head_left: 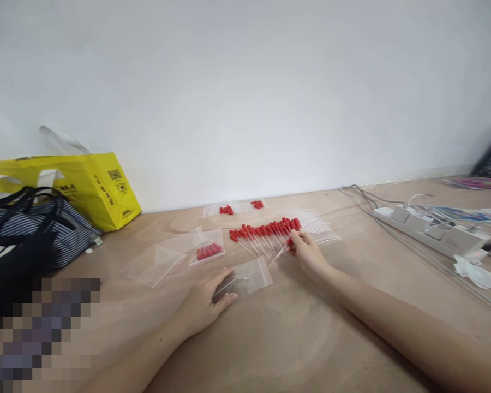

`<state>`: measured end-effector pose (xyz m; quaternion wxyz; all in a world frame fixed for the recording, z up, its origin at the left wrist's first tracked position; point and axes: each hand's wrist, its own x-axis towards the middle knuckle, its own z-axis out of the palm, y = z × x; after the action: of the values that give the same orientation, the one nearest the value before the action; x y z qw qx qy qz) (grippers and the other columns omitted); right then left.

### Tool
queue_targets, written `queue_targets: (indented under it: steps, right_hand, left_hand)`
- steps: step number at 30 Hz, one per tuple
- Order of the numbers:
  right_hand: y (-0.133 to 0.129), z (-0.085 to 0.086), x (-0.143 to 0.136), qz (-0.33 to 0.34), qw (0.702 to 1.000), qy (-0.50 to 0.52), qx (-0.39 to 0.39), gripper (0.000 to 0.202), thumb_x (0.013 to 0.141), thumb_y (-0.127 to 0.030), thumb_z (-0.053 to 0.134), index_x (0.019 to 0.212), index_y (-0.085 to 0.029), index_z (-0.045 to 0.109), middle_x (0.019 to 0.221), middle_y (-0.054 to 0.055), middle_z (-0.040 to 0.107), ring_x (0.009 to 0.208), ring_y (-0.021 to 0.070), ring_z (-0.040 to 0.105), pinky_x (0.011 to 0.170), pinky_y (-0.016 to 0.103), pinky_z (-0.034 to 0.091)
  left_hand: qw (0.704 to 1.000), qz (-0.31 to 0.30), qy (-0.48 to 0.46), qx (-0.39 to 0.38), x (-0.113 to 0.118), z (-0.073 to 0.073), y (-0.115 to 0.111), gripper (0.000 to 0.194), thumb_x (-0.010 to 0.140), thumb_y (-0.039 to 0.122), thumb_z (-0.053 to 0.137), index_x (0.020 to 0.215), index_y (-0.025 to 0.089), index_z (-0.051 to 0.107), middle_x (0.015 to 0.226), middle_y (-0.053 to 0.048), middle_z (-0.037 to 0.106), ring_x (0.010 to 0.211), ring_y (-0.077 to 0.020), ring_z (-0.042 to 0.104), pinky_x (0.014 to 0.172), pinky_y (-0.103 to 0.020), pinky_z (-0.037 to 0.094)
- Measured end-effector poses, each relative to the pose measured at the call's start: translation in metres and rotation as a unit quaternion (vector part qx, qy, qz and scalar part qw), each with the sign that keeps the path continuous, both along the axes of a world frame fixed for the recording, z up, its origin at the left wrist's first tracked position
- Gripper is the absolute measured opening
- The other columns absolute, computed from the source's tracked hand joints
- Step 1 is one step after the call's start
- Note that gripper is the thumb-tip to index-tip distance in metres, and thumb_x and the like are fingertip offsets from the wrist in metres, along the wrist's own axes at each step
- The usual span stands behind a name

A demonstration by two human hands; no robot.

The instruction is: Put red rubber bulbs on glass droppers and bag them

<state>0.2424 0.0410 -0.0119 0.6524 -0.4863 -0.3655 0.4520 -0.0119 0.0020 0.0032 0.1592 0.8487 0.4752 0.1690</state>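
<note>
My left hand (204, 305) grips the end of a clear zip-lock bag (249, 277), its thumb and fingers on either side of it. The bag's open-looking edge points right, and no red bulb shows inside it. Pinched in the fingers of my right hand (309, 254) is a glass dropper (279, 255) with a red rubber bulb, its thin tube slanting down to the left. Just beyond it, a row of red-bulbed droppers (265, 229) lies side by side, tubes toward me. Left of them, a filled zip-lock bag (209, 252) holds several red-bulbed pieces.
Flat clear bags (159, 265) lie at left, more bags (323, 232) behind my right hand. Near the wall sit small red pieces (228, 209) on a clear bag. A yellow bag (106, 191) and striped bag (73, 229) stand left; a power strip (433, 232) with cables lies right.
</note>
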Motion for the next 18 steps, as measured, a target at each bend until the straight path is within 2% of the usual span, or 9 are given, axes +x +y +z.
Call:
queue_targets:
  steps: [5, 12, 18]
  right_hand:
    - [-0.006, -0.004, -0.009, 0.003, 0.999, 0.032, 0.002, 0.041, 0.064, -0.056, 0.057, 0.074, -0.021, 0.038, 0.062, -0.003, 0.056, 0.048, 0.0086, 0.050, 0.048, 0.022, 0.040]
    - [-0.004, -0.003, 0.001, -0.059, 0.997, 0.012, 0.047, 0.038, 0.067, -0.055, 0.055, 0.074, -0.023, 0.036, 0.060, -0.003, 0.055, 0.048, 0.0101, 0.049, 0.046, 0.024, 0.041]
    - [-0.008, -0.004, -0.002, -0.052, 0.997, 0.003, 0.056, 0.034, 0.070, -0.055, 0.051, 0.076, -0.024, 0.037, 0.065, -0.002, 0.057, 0.050, 0.0122, 0.052, 0.049, 0.027, 0.043]
  left_hand:
    - [1.000, -0.005, -0.001, 0.001, 0.000, 0.000, 0.000, 0.047, 0.078, 0.040, 0.048, 0.120, 0.020, 0.046, 0.124, -0.005, 0.050, 0.112, -0.0238, 0.047, 0.093, -0.038, 0.039]
    - [1.000, -0.005, 0.005, 0.007, 0.000, 0.000, 0.001, 0.047, 0.078, 0.041, 0.048, 0.120, 0.021, 0.046, 0.123, -0.005, 0.051, 0.111, -0.0236, 0.048, 0.092, -0.037, 0.040]
    - [1.000, -0.010, -0.016, 0.010, -0.002, -0.004, 0.003, 0.046, 0.078, 0.041, 0.049, 0.120, 0.023, 0.046, 0.123, -0.004, 0.051, 0.110, -0.0236, 0.048, 0.093, -0.038, 0.039]
